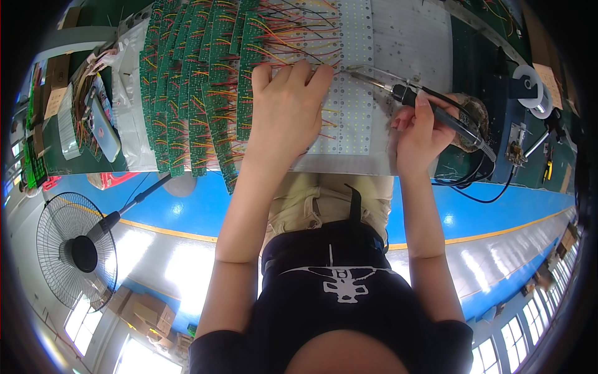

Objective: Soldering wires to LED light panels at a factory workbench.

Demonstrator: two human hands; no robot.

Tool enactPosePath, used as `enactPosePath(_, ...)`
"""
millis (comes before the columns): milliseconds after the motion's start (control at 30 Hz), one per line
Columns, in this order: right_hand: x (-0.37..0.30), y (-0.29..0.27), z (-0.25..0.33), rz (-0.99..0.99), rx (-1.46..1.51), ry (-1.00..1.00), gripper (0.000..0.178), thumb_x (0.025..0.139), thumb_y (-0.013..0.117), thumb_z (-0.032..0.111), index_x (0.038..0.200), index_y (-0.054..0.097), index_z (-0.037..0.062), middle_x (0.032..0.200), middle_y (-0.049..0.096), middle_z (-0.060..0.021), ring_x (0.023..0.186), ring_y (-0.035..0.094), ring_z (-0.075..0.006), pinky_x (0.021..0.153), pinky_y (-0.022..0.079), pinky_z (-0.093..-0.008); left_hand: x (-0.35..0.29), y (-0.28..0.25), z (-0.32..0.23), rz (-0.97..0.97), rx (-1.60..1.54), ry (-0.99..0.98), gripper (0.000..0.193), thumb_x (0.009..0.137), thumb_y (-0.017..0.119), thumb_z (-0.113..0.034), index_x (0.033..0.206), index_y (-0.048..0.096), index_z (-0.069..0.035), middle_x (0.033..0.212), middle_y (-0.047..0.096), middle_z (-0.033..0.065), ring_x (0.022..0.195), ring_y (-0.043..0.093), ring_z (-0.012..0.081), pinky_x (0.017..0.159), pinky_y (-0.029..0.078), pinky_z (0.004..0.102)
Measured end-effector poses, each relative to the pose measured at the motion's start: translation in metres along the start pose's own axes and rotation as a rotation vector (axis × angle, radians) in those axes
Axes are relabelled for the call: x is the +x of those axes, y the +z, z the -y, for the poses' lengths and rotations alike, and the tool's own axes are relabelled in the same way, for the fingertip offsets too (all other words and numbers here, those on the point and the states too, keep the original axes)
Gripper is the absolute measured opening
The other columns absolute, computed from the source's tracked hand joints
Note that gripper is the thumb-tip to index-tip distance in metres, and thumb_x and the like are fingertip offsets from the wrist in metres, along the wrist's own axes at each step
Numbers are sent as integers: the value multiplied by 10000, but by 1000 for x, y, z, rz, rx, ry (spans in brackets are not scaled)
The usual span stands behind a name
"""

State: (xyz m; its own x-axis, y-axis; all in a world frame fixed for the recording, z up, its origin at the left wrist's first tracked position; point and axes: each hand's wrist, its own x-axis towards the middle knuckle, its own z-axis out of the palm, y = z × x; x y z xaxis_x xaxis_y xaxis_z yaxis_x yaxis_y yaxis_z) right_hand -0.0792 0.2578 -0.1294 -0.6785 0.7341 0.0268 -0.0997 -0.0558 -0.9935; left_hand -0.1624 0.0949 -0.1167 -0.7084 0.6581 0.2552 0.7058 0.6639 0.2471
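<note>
My right hand point(423, 134) is closed around the black grip of a soldering iron point(408, 96), which has a thin metal guide alongside its shaft. The iron points left, its tip at the row of wire ends on a white LED board point(355, 128). My left hand point(288, 103) hovers over the board's left part with fingers bent and pressed together near the tip. A thin wire point(325, 65) seems pinched there, largely hidden by the fingers. Long green circuit boards point(249, 93) lie left of this hand, joined to the white board by red, yellow and black wires.
A reel of solder wire point(531, 90) stands at the right, with a black cable point(483, 199) looping over the bench edge. Left on the bench lies a phone point(103, 128) near bundled wires. A standing fan point(81, 252) is at the lower left, below the bench.
</note>
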Motion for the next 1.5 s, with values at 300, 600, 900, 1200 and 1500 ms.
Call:
enactPosePath(300,2,-4,0,-43,89,46,95,877,536,77,902,473,11,532,490,-79,418,458,-130,420,413,-263,0,0,-1,-11,-8,-1,289,723,556,-41,1006,541,-100,818,540,56,780,563,214,746,320,389)
enactPosePath(600,4,-4,0,-25,130,53,90,880,529,68,907,469,8,535,490,-80,421,443,-129,419,404,-275,-1,2,0,-34,-60,-44,178,765,561,-45,934,523,-87,817,567,59,762,563,228,735,317,383)
enactPosePath(900,3,-3,1,-46,128,86,98,878,533,64,909,456,13,526,474,-75,422,429,-130,423,401,-277,-3,6,0,-219,-63,-15,135,769,631,-87,883,559,-91,830,554,43,770,540,222,757,330,367)
enactPosePath(1200,3,-5,1,-36,198,85,141,863,572,47,890,439,6,553,500,-67,439,458,-104,417,409,-251,-20,-29,11,-327,69,-164,162,789,638,-179,909,572,-93,912,544,44,837,511,237,751,342,386)
enactPosePath(1500,3,-6,1,-41,186,101,112,874,540,66,905,450,8,540,501,-86,430,443,-130,423,402,-265,-20,-42,31,-169,305,-262,129,844,566,-188,887,553,-67,910,482,100,853,475,271,718,370,411)
